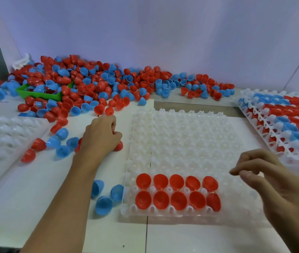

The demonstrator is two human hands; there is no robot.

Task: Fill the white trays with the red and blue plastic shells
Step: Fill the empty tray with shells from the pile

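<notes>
While the left hand (102,136) lay knuckles-up on the tabletop (35,207) to the left of the middle white tray (181,143), its fingers were curled down over a small cluster of loose shells; a red shell (118,146) showed at its right edge, but whether the fingers actually gripped one could not be told. The right hand (270,178) hovered above the tray's near right corner, fingers loosely bent, holding nothing. That tray held ten red shells (177,191) in its two nearest rows, five to a row, open sides up, with the rest of its cups unfilled. Three blue shells (106,196) lay on the tabletop just beside the tray's near left corner, and a scatter of red and blue ones (53,145) lay left of the left hand. A big heap of red and blue shells (97,84) ran along the far edge against the pale wall (163,33), partly burying a green bin (41,94). Another white tray (2,137) sat at the left edge with no shells in its visible cups, and at the far right a stack of trays (281,125) sat tilted, already filled with red and blue shells.
</notes>
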